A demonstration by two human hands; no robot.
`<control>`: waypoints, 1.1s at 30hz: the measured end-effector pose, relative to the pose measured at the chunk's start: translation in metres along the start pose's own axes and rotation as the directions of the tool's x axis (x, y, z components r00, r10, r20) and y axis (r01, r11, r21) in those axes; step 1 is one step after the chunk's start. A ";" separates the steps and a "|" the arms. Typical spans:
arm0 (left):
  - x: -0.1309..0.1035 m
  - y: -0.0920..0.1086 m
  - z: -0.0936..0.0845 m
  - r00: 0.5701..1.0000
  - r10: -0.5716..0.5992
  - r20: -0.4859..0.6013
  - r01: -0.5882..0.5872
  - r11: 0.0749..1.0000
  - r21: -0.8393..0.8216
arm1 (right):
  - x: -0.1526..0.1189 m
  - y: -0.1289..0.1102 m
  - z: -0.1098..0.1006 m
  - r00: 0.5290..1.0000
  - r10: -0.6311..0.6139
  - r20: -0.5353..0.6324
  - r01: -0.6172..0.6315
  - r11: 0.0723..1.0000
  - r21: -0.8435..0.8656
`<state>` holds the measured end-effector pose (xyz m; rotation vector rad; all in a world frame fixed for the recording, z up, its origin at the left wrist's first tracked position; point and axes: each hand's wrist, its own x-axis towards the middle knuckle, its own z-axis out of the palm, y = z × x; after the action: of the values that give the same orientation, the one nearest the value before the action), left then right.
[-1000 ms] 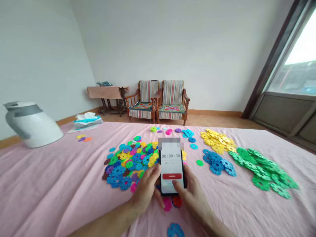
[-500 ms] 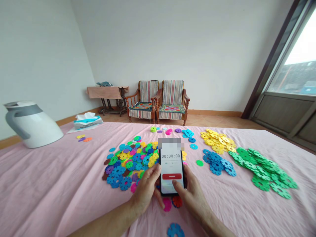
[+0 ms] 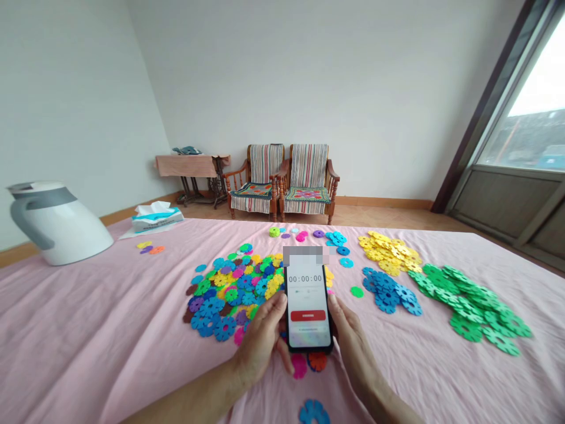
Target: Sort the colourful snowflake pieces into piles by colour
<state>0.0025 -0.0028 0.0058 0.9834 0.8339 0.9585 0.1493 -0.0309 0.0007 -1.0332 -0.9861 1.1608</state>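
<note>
Off the screen now, the right hand's [image 3: 353,338] thumb rests along the phone's [image 3: 308,306] edge. Both hands, the left hand [image 3: 260,341] included, close their grip on the phone above the pink bench [image 3: 110,330].

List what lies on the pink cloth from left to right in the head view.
White jug → tissue pack → mixed pile of discs → phone, held in both hands → blue pile → green pile.
</note>
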 end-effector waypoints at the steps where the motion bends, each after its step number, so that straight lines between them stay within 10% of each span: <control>1: 0.000 0.001 0.000 1.000 -0.010 -0.006 0.010 1.000 -0.002 | 0.001 0.001 -0.001 1.000 0.015 -0.005 -0.015 0.999 0.034; 33: 0.005 0.010 -0.007 0.992 0.122 0.012 -0.123 0.980 0.156 | -0.002 0.002 -0.002 0.998 0.033 0.060 -0.038 0.996 0.077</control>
<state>-0.0050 0.0067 0.0118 1.1824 0.8640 1.0075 0.1499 -0.0333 -0.0021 -0.9620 -0.9639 1.2560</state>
